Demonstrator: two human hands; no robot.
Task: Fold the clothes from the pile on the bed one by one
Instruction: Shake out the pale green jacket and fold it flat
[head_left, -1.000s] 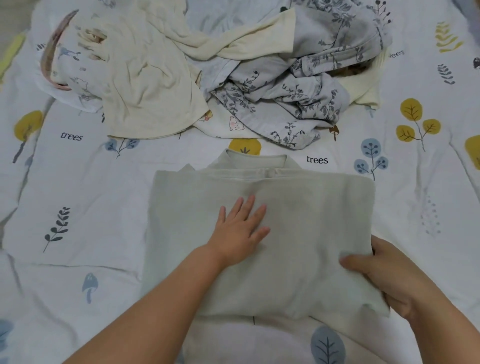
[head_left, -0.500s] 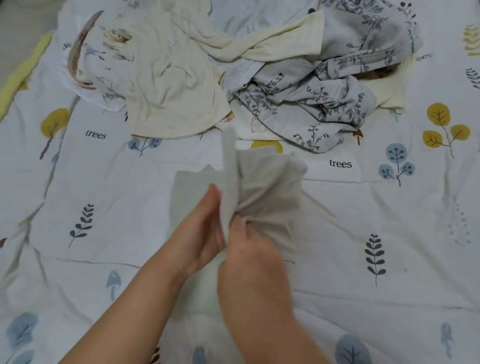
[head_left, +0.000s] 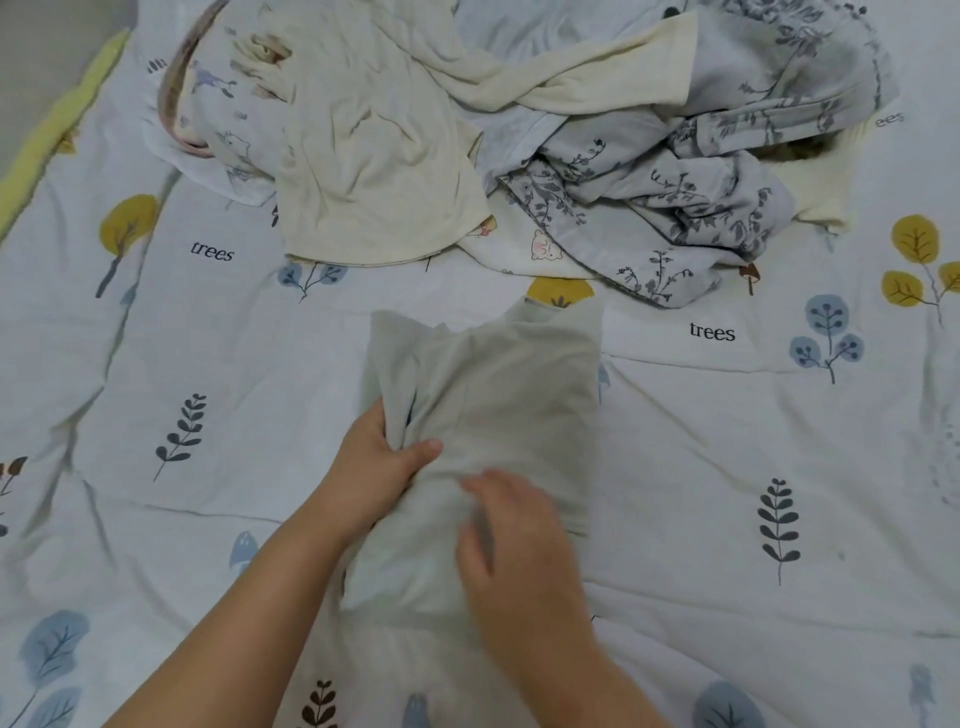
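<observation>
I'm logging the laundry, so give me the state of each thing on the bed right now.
Grey-green garment: folded narrow, lying on the bed sheet.
Left hand: gripping the garment's left edge.
Right hand: blurred, resting on the garment.
Cream shirt: unfolded, crumpled in the pile.
Floral garment: unfolded, bunched in the pile.

The word "trees" is printed twice on the bed sheet (head_left: 675, 467), left and right; "ees" shows beside the pile.

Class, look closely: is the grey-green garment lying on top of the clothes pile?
No, the grey-green garment lies apart on the bedsheet.
</observation>
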